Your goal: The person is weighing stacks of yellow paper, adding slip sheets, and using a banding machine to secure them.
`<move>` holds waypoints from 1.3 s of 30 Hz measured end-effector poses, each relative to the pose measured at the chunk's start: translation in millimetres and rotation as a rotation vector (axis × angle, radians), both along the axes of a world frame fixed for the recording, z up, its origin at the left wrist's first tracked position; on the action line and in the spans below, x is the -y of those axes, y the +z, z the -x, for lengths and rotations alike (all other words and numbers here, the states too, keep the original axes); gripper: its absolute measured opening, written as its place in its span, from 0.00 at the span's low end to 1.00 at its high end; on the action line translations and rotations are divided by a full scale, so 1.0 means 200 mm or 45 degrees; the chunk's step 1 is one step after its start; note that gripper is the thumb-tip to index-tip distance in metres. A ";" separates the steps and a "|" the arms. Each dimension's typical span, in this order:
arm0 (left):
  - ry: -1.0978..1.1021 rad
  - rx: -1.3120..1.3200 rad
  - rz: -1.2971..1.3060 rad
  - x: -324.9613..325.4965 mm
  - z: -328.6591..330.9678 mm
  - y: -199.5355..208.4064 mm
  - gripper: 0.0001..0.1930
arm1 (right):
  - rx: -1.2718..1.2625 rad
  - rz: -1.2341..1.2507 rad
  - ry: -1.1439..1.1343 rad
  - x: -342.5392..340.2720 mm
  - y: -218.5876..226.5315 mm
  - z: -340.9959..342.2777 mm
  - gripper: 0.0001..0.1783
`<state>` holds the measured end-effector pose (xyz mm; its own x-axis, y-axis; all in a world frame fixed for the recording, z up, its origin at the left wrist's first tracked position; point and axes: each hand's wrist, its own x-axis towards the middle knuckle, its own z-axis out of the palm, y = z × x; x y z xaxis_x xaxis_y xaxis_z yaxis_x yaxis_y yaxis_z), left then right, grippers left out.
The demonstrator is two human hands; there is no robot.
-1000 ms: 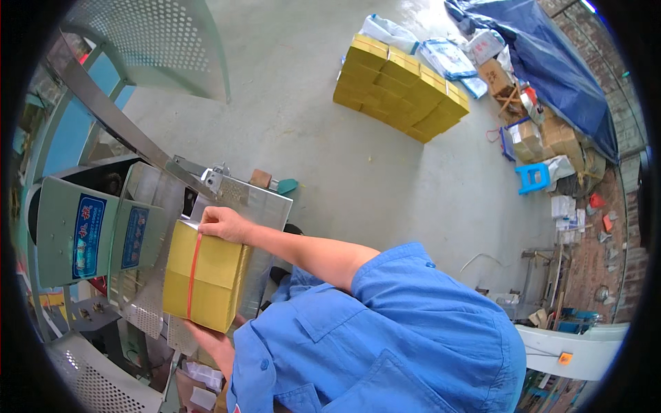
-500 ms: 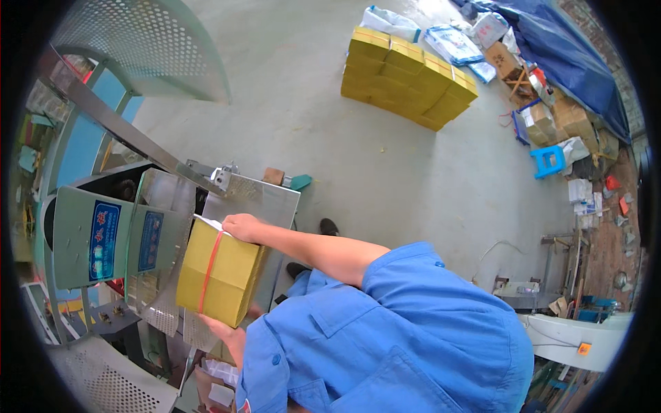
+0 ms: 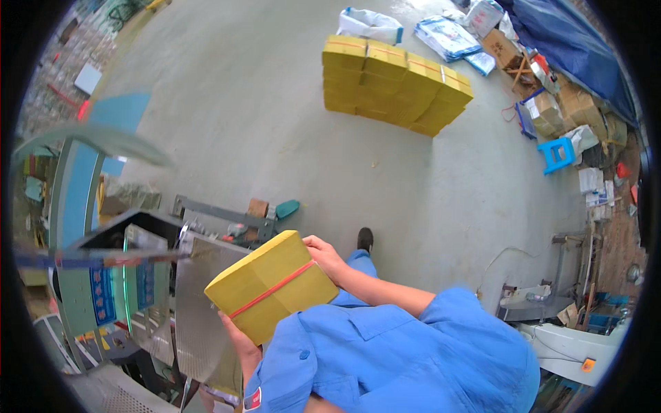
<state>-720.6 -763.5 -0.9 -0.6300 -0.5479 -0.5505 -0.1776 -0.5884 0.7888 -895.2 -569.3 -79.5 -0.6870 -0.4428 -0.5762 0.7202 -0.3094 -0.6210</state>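
A thick bundle of yellow paper (image 3: 265, 279), bound round its middle by a red strap (image 3: 282, 289), is held between my two hands in front of my body. It is tilted and raised off the steel plate of the machine (image 3: 206, 282). My left hand (image 3: 241, 339) grips its near left side, close to one end of the strap. At the opposite side, my right hand (image 3: 323, 256) is closed on the bundle's edge by the strap's other end. Parts of the fingers of both hands are hidden behind the paper.
A wall of stacked yellow bundles (image 3: 396, 86) stands on the floor ahead, with white bags (image 3: 368, 26) behind it. Cartons, a blue stool (image 3: 556, 155) and a blue tarp (image 3: 564, 48) line the right. A perforated guard (image 3: 113, 396) is at the lower left.
The yellow bundle has come off the machine's plate, moving right toward my body and turning, with both hands still on it. The machine's upper guard and bar now look lower and blurred.
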 end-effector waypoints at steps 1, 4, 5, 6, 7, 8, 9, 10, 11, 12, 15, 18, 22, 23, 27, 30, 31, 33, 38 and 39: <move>-0.067 0.046 -0.022 -0.09 0.14 0.01 0.31 | 0.005 -0.045 -0.041 -0.12 0.02 0.09 0.08; -0.275 -0.104 -0.073 -0.32 0.51 -0.10 0.31 | -0.311 -0.174 -0.193 -0.45 -0.19 0.33 0.08; -0.289 -0.065 -0.030 -0.40 0.63 -0.13 0.31 | -0.217 -0.158 -0.210 -0.57 -0.20 0.41 0.08; -0.288 -0.014 0.011 -0.48 0.75 -0.10 0.31 | -0.112 -0.143 -0.209 -0.66 -0.10 0.53 0.09; -0.335 -0.049 -0.018 -0.56 0.89 -0.07 0.30 | -0.092 -0.189 -0.224 -0.74 -0.05 0.64 0.09; -0.384 -0.082 -0.052 -0.64 1.01 -0.05 0.30 | -0.070 -0.240 -0.241 -0.83 -0.02 0.73 0.09; -0.367 -0.050 -0.047 -0.69 1.10 -0.04 0.30 | -0.079 -0.235 -0.269 -0.90 0.00 0.81 0.10; -0.471 -0.087 -0.019 -0.71 1.22 -0.06 0.30 | -0.103 -0.229 -0.304 -0.95 0.00 0.92 0.10; -0.574 -0.124 0.006 -0.72 1.33 -0.08 0.29 | -0.087 -0.221 -0.289 -0.99 0.01 1.01 0.10; -0.569 -0.113 0.014 -0.75 1.47 -0.10 0.29 | -0.036 -0.234 -0.333 -1.02 0.02 1.12 0.11; -0.632 -0.125 -0.031 -0.78 1.85 -0.24 0.29 | 0.026 -0.152 -0.422 -1.11 -0.08 1.44 0.13; -0.709 -0.097 -0.134 -0.75 2.22 -0.43 0.30 | 0.076 -0.085 -0.445 -1.13 -0.09 1.74 0.14; -0.769 0.007 -0.160 -0.76 2.80 -0.75 0.28 | 0.040 -0.300 -0.425 -1.17 -0.29 2.21 0.15; -0.853 0.028 -0.099 -0.76 2.95 -0.79 0.28 | 0.048 -0.362 -0.485 -1.16 -0.37 2.32 0.16; -1.037 0.168 -0.049 -0.79 3.37 -0.98 0.32 | 0.182 -0.358 -0.505 -1.19 -0.64 2.66 0.17; -1.156 0.286 0.030 -0.78 3.69 -1.25 0.33 | 0.269 -0.375 -0.535 -1.17 -0.98 2.94 0.17; -1.195 0.326 0.028 -0.77 3.79 -1.35 0.33 | 0.291 -0.379 -0.534 -1.17 -1.10 3.02 0.17; -1.186 0.379 -0.002 -0.76 3.96 -1.60 0.32 | 0.367 -0.412 -0.482 -1.15 -1.35 3.16 0.18; -1.178 0.382 -0.064 -0.78 4.21 -2.23 0.31 | 0.477 -0.306 -0.532 -1.14 -2.05 3.35 0.20; -1.193 0.430 -0.020 -0.79 4.24 -2.34 0.29 | 0.513 -0.363 -0.480 -1.15 -2.17 3.39 0.21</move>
